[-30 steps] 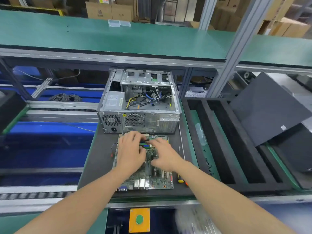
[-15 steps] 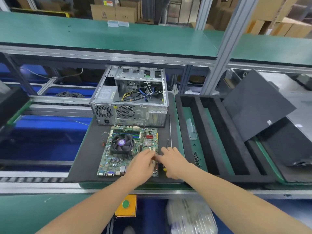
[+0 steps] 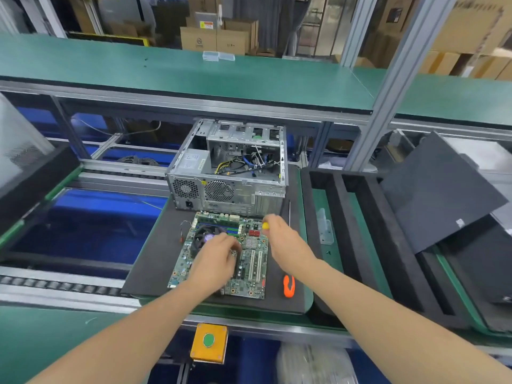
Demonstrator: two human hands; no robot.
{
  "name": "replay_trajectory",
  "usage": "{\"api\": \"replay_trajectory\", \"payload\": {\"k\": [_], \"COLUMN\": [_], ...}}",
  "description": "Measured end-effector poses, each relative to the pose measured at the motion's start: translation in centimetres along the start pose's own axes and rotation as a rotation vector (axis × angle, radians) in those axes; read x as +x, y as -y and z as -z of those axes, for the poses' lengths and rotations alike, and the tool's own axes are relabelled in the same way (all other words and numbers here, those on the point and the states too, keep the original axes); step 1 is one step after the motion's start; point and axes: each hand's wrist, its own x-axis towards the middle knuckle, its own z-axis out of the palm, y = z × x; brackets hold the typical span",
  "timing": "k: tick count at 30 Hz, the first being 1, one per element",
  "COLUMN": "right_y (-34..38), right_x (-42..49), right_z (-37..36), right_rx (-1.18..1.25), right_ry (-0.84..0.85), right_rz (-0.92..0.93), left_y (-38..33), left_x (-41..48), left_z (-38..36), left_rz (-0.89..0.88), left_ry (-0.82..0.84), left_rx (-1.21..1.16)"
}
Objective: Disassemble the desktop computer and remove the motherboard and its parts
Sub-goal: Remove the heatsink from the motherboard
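Green-topped line shelf [image 3: 194,76] behind, black mat [image 3: 155,261] on the station in front of me. Items as I saw them:

Left hand [image 3: 214,259]: one. It lay on the motherboard [image 3: 249,273] just beside the cooler fan [image 3: 203,236], fingers bent down to the board. I could not tell whether they pinched anything.

Right hand [image 3: 279,239]: one. Its fingers were curled tight round a yellow-handled tool [image 3: 265,225], only the yellow end showing, over the board's far right corner.

Motherboard: one, flat on the mat, just in front of the computer case [image 3: 230,189]. It carried two white slots [image 3: 255,266] side by side.

Computer case: one, open on top, loose cables [image 3: 243,164] inside, two round vent grilles facing me.

Orange-handled screwdriver [image 3: 288,286]: one, lying on the mat right of the board, apart from both hands.

Foam tray [image 3: 342,212]: one, black, to the right, with one dark panel [image 3: 437,195] leaning over it.

Button box [image 3: 209,342]: one, yellow, with a green button, below the bench edge.
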Motion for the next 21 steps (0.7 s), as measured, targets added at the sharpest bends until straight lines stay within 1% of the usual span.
{"api": "replay_trajectory", "payload": {"k": [3,6,9,14,16,18,21], "right_y": [1.6,2.8,3.9,5.3,5.7,5.9,6.1], "right_x": [2.4,4.5,6.1,7.7,8.2,8.6,9.0], "right_z": [2.1,3.1,3.0,2.2,2.3,2.6,2.9], "right_rx": [0.248,0.344,0.343,0.270,0.249,0.224,0.177], "right_ry": [-0.182,-0.224,-0.185,-0.113,-0.104,-0.105,-0.071], "right_rz": [-0.081,-0.116,-0.118,-0.089,-0.096,-0.091,-0.062], "left_y": [1.7,3.7,5.4,7.0,7.3,7.5,7.4], "left_x": [1.6,3.3,5.0,7.2,7.6,7.9,8.5], "left_z": [1.9,3.1,3.1,1.9,1.2,0.8,0.6], "left_rz": [0.042,0.110,0.125,-0.061,-0.103,-0.096,-0.062], "left_ry": [-0.105,-0.166,-0.096,0.084,0.150,0.189,0.193], "left_rx": [-0.009,0.036,0.060,0.138,0.142,0.149,0.145]}}
